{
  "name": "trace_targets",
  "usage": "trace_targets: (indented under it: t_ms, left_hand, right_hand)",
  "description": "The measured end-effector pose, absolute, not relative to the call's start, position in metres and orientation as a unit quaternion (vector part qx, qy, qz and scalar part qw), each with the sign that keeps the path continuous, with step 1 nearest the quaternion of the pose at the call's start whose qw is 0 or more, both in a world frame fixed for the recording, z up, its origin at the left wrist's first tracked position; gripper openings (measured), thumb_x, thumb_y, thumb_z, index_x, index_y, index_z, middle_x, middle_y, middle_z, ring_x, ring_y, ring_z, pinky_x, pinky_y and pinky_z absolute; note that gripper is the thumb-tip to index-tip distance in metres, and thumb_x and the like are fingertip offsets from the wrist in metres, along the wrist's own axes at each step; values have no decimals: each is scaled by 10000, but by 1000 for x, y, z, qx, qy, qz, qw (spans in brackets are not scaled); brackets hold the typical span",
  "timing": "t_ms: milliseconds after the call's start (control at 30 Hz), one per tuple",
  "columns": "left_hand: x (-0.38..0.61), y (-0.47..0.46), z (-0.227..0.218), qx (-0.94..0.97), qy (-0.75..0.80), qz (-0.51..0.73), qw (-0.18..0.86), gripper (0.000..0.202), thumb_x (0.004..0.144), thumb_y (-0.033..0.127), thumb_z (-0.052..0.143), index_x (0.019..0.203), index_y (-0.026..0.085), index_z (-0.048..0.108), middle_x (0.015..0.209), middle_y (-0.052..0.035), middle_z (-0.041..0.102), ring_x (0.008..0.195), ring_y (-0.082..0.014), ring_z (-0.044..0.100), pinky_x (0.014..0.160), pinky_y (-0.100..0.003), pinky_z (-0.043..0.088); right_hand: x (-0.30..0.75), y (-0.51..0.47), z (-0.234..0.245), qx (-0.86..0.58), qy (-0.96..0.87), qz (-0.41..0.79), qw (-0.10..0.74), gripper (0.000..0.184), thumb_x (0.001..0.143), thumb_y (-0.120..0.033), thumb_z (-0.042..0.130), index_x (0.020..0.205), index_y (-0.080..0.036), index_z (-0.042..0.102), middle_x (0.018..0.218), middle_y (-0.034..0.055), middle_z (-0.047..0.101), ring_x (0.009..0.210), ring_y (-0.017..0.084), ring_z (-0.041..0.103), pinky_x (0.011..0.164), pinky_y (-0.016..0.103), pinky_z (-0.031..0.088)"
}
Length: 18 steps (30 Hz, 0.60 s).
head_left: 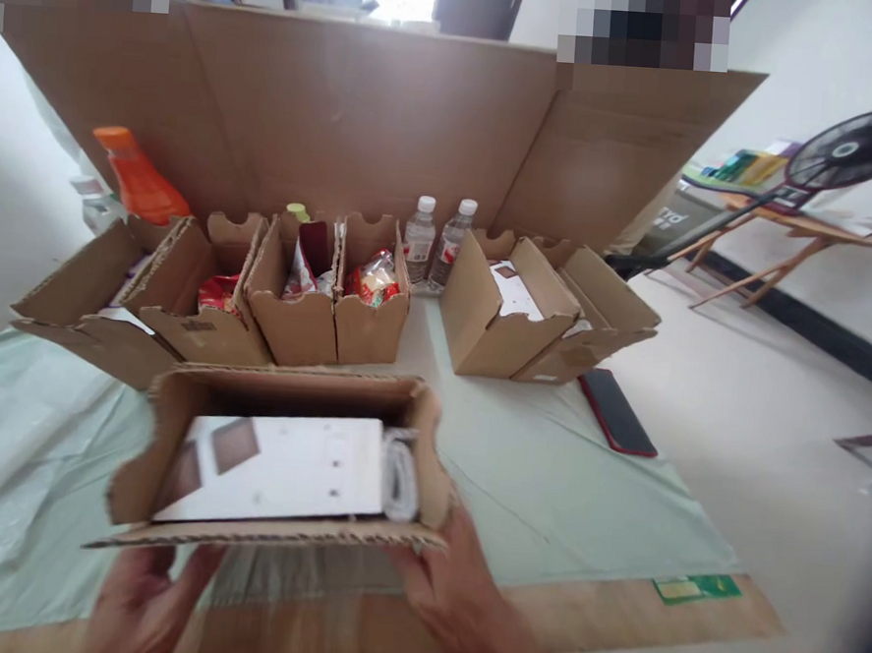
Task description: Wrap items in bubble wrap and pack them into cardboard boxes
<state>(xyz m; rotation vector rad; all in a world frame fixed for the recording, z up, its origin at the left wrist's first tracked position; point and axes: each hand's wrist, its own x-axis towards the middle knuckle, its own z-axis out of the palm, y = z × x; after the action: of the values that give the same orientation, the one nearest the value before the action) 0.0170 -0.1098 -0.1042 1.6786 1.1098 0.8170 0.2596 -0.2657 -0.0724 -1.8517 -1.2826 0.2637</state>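
Note:
An open-topped cardboard box [428,464] is held up at the near side of the table, its opening facing me. Inside lie a white carton [286,470] with dark square patches and, on its right, a coiled white cable [400,477]. My left hand [150,595] grips the box from below at its left, the fingertips hidden under it. My right hand [450,579] is closed on the lower right corner. Several similar cardboard boxes [295,328] stand in a row behind, holding red snack packets [375,281] and other packages.
Two water bottles [419,232] stand between the box groups, before a tall cardboard panel [375,116]. An orange bottle [142,180] is at back left. A dark phone-like slab [618,414] lies at right, clear plastic wrap [22,439] at left. A fan [846,150] stands beyond.

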Motion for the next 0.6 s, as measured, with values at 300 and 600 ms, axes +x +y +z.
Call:
trace_targets:
  t_ms: [300,600]
  left_hand:
    - [80,-119,-94,722,322,343,508,502,932,456,662,1357,214,548,1349,-143,664,1285,-312,628,1138,-502,474]
    - [64,-121,-121,727,333,259,541,448,936,469,643,1293,203,595,1331,-138,676,1330,-334,577,1135,-509,440]
  right_hand:
    - [300,-300,-47,-796,-456,46,395,357,954,-466,604,1206,-252,741,1208,104,749,1190,382,673,1020,578,558]
    - [258,-340,-122,-824,-390,-21,410,494,908,-507,660,1302,-210,668,1291,156,705,1202,373,675,966,540,611]
